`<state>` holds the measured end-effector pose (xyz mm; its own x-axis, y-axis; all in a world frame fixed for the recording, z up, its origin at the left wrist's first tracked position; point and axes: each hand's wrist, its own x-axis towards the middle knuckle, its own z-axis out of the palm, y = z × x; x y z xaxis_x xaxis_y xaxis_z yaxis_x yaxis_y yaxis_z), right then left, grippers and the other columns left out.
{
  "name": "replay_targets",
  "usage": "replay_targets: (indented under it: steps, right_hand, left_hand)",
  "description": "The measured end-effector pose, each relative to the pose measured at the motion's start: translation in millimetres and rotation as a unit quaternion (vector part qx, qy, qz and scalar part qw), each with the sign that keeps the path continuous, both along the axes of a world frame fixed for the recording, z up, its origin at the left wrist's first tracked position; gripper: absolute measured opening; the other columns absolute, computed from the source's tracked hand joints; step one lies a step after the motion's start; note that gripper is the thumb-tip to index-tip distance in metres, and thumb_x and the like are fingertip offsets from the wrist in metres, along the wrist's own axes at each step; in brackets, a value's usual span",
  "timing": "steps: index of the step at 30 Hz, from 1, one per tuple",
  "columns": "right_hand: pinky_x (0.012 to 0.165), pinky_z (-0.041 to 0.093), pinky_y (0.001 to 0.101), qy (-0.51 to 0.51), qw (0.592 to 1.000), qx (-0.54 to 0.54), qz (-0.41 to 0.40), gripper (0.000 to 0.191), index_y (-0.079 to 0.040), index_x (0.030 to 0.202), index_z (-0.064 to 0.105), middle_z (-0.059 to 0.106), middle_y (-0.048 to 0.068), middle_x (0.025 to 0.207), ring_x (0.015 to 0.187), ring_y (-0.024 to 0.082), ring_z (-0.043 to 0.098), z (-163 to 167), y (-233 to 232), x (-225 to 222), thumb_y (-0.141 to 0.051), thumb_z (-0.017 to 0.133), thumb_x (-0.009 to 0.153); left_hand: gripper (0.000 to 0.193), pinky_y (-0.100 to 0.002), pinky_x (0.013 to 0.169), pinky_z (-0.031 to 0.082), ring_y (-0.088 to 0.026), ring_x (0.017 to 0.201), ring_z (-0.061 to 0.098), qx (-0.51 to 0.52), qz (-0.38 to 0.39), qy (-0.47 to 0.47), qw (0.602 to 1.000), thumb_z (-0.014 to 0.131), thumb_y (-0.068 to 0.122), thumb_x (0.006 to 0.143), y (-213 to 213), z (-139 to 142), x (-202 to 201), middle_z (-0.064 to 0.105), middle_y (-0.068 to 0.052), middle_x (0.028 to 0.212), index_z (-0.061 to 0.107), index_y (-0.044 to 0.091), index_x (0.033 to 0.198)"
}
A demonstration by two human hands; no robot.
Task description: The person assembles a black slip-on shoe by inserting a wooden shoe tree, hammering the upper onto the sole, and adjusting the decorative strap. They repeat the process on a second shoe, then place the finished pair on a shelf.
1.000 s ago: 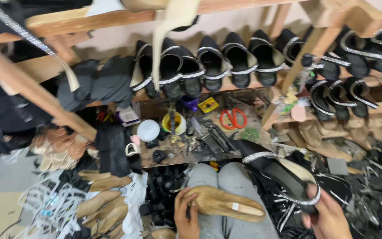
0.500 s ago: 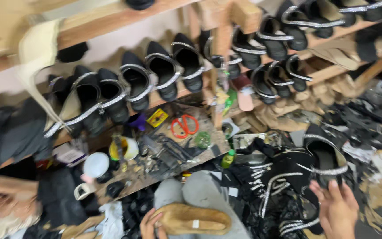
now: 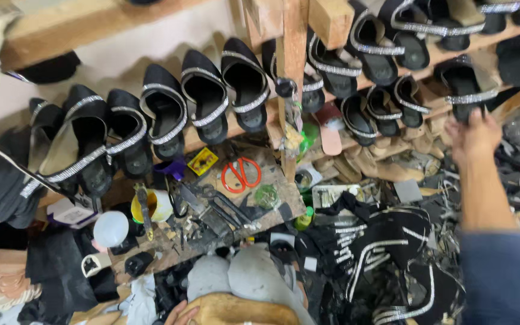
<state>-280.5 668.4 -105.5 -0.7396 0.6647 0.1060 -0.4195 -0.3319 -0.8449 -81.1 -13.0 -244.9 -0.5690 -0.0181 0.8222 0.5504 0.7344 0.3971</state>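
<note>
Up at the crowded shelf's edge, right hand (image 3: 473,135) fingers clasp a black sandal (image 3: 463,90); left hand (image 3: 179,314) fingers barely visible.

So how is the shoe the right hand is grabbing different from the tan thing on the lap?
The black shoe sits high on the wooden rack, with a sparkly strap; the tan sole lies flat on the lap, plain, with no strap. The right hand touches the shoe; the left hand steadies the sole. Both are footwear parts.

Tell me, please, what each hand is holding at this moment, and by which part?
The right hand grips a black strapped shoe on the shelf by its lower end. The left hand, mostly out of view, rests against the tan sole on the lap; its grip cannot be told.
</note>
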Motion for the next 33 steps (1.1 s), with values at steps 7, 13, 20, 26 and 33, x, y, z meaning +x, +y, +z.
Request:
replay_targets:
  steps: [7, 13, 20, 26, 33]
  right_hand:
    - [0.072, 0.055, 0.0439, -0.12, 0.992, -0.014, 0.036, 0.013, -0.006, 0.11, 0.059, 0.063, 0.008, 0.088, 0.074, 0.023, 0.06, -49, -63, 8, -0.009, 0.056, 0.098]
    - [0.058, 0.056, 0.0323, -0.257, 0.951, 0.021, 0.172, 0.041, -0.005, 0.121, 0.063, 0.069, 0.005, 0.089, 0.07, 0.016, 0.066, -187, -232, 185, -0.036, 0.064, 0.093]
    - [0.061, 0.054, 0.0303, -0.347, 0.91, 0.052, 0.219, 0.027, 0.0, 0.117, 0.071, 0.072, 0.008, 0.087, 0.07, 0.015, 0.065, -215, -305, 306, -0.013, 0.061, 0.096]
    - [0.075, 0.056, 0.0282, -0.251, 0.905, 0.205, 0.277, 0.03, -0.003, 0.12, 0.072, 0.073, 0.008, 0.094, 0.082, 0.014, 0.066, -84, -319, 265, -0.019, 0.065, 0.096]
    - [0.093, 0.052, 0.0398, -0.051, 0.758, 0.557, 0.336, 0.058, -0.006, 0.12, 0.071, 0.07, 0.01, 0.119, 0.111, 0.028, 0.064, 27, -415, 274, -0.025, 0.09, 0.068]
  left_hand:
    - [0.015, -0.033, 0.09, 0.057, -0.033, 0.096, 0.066, -0.039, -0.004, 0.023, 0.999, 0.05, 0.007, 0.082, -13, -16, 2, 0.069, -0.012, 0.09, 0.064, 0.008, 0.089]
    - [0.012, -0.031, 0.09, 0.058, -0.035, 0.097, 0.066, -0.084, -0.019, 0.137, 0.987, 0.047, 0.005, 0.085, -24, -38, 3, 0.07, -0.011, 0.084, 0.059, 0.009, 0.088]
    - [0.042, -0.036, 0.1, 0.053, -0.03, 0.107, 0.063, 0.167, 0.07, -0.063, 0.981, 0.052, 0.001, 0.076, 5, -23, 40, 0.061, -0.022, 0.118, 0.064, 0.003, 0.117]
    - [0.042, -0.034, 0.099, 0.05, -0.025, 0.111, 0.066, 0.53, -0.026, -0.263, 0.805, 0.049, -0.005, 0.098, 2, -13, 63, 0.065, -0.026, 0.122, 0.05, -0.003, 0.14]
    - [0.039, -0.032, 0.099, 0.049, -0.025, 0.113, 0.064, 0.532, -0.056, -0.258, 0.805, 0.048, -0.008, 0.096, -6, -3, 63, 0.065, -0.023, 0.123, 0.055, -0.01, 0.134]
